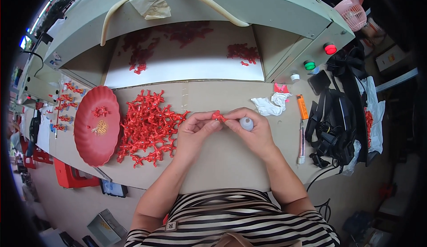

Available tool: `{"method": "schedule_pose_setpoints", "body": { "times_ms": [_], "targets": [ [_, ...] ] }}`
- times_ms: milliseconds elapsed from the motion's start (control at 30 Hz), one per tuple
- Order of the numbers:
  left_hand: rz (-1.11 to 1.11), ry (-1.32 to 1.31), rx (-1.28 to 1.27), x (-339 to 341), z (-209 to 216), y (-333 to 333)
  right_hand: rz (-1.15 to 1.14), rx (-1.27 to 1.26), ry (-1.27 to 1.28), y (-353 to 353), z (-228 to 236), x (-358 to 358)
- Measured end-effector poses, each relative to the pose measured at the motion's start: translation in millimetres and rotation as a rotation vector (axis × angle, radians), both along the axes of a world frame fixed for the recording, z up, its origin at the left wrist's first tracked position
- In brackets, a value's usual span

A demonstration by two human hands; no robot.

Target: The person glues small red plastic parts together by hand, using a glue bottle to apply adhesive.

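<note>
Between the fingertips of both hands, over the middle of the table, is a small red plastic figure (pixel 217 116). My left hand (pixel 194 130) pinches it from one side. On the other side, my right hand (pixel 254 133) also has fingertips on it, while a small pale bottle (pixel 246 123) is tucked in that same hand, its rounded grey-white end showing. The bottle's tip is hidden by my fingers. Just left of my left hand lies a big heap of red figures (pixel 147 127) with limb-like ends.
Left of the heap stands a red scalloped dish (pixel 97 149) with a few red pieces in it. Ahead is a grey cabinet (pixel 284 11) with red parts on its white floor. Crumpled tissue (pixel 269 106), an orange box (pixel 302 107) and a black bag (pixel 333 118) lie at right.
</note>
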State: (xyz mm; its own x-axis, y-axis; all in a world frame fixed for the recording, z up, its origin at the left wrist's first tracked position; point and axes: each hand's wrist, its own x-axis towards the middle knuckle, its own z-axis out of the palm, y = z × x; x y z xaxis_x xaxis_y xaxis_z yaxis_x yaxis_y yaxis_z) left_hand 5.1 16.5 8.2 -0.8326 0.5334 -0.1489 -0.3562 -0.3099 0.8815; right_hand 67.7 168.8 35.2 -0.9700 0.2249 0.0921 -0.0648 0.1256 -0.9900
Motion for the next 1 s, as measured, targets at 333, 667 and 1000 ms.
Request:
{"method": "schedule_pose_setpoints", "body": {
  "times_ms": [333, 667, 1000],
  "targets": [
    [0.038, -0.038, -0.045, 0.4, 1.9, 3.7, -0.031, 0.05, -0.065, 3.1, -1.0, -0.3],
    [0.023, -0.009, -0.109, -2.1, -3.9, 1.7, -0.015, 0.16, -0.07, 4.2, -4.6, -1.8],
    [-0.026, 0.042, -0.17, -8.1, -12.6, -1.6, -0.012, 0.144, -0.077, 4.1, -12.7, -3.4]
  ]
}}
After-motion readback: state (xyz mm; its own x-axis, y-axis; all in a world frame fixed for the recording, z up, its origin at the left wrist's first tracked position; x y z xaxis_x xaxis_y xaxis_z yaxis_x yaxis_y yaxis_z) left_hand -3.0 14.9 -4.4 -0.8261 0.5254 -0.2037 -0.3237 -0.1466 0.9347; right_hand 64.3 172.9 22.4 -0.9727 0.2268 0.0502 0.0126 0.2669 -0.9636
